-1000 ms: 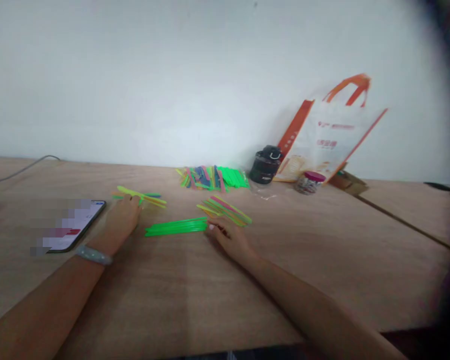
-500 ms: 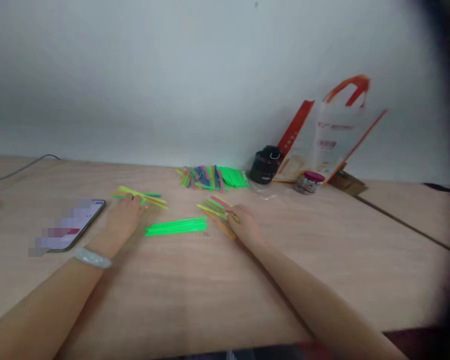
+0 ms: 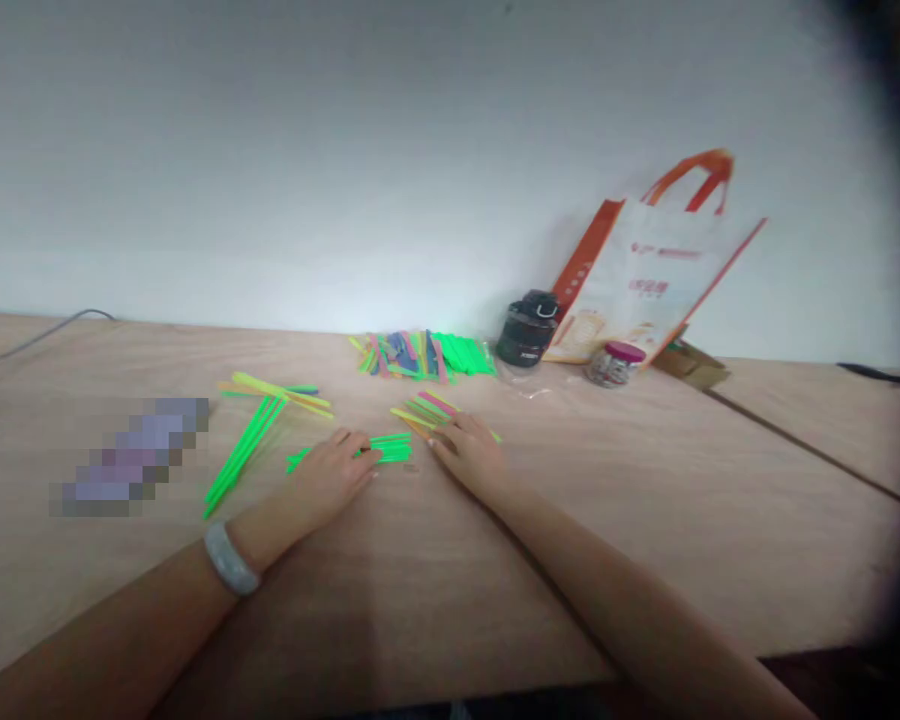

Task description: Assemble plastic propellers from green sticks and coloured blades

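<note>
My left hand point(image 3: 330, 475), with a pale bangle point(image 3: 231, 560) on its wrist, lies over a row of bright green straw-like strips point(image 3: 394, 449). Its fingers curl down around them, and the strips pass beneath the palm. My right hand point(image 3: 471, 455) rests on a small bunch of mixed pink, yellow, green and orange strips point(image 3: 431, 405), its thumb apart from the fingers. Left of my hands, several green strips point(image 3: 244, 460) lie slanted, their upper ends touching a crossed pile of yellow, orange and green strips point(image 3: 289, 395).
A clear packet of colourful strips point(image 3: 420, 357) lies by the wall. To its right stand a black bottle point(image 3: 526, 330), a jar with a pink lid point(image 3: 615, 365) and a white-and-orange bag point(image 3: 652, 290). A blurred-out phone point(image 3: 135, 455) lies left; a cable point(image 3: 52, 335) runs behind.
My left hand has moved right and nearer, from the crossed pile onto the green row. Slanted green strips now show beside that pile. My right hand's fingers have loosened and spread.
</note>
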Action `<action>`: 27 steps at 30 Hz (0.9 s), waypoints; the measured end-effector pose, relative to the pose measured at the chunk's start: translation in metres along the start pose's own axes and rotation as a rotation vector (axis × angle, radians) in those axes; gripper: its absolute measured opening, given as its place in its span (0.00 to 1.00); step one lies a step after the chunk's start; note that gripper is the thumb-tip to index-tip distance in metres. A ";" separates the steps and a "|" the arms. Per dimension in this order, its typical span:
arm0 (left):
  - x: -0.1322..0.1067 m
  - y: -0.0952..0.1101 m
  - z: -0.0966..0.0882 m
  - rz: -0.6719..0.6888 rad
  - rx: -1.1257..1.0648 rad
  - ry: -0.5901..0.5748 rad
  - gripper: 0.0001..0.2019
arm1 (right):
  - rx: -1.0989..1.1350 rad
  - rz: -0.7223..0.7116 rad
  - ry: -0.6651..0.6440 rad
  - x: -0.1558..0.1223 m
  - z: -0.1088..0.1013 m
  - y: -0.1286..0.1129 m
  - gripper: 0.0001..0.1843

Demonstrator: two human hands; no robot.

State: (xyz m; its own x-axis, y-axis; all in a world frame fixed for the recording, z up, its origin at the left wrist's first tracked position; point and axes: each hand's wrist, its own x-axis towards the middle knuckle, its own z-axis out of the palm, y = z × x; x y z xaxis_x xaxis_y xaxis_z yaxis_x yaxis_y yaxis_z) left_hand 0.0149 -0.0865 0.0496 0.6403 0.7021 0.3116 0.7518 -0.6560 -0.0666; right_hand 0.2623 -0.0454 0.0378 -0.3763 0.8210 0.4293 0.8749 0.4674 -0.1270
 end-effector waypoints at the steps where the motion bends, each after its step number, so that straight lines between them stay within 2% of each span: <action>1: 0.001 0.003 0.002 0.001 -0.010 -0.005 0.11 | -0.009 0.009 0.006 0.000 0.001 0.000 0.12; 7: 0.003 0.003 0.014 -0.003 -0.067 0.008 0.11 | -0.050 0.083 -0.001 0.003 0.004 0.007 0.09; 16: 0.005 0.008 0.013 -0.009 -0.051 -0.008 0.10 | -0.031 0.154 -0.024 0.009 0.005 0.009 0.07; 19: 0.006 0.008 0.017 -0.009 -0.059 0.006 0.10 | -0.040 0.146 0.018 0.010 0.004 0.008 0.09; 23: 0.006 0.007 0.026 0.005 -0.118 0.018 0.11 | 0.093 0.164 0.100 0.007 0.000 -0.002 0.10; 27: 0.006 0.009 0.027 -0.019 -0.152 0.044 0.11 | 0.242 0.104 0.130 -0.001 -0.003 -0.017 0.12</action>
State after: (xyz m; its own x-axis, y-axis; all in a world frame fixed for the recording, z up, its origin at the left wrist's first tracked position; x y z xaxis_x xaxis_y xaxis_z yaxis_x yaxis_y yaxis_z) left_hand 0.0303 -0.0805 0.0252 0.6164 0.7040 0.3529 0.7289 -0.6796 0.0826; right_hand 0.2484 -0.0556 0.0425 -0.2329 0.8272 0.5114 0.8027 0.4604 -0.3791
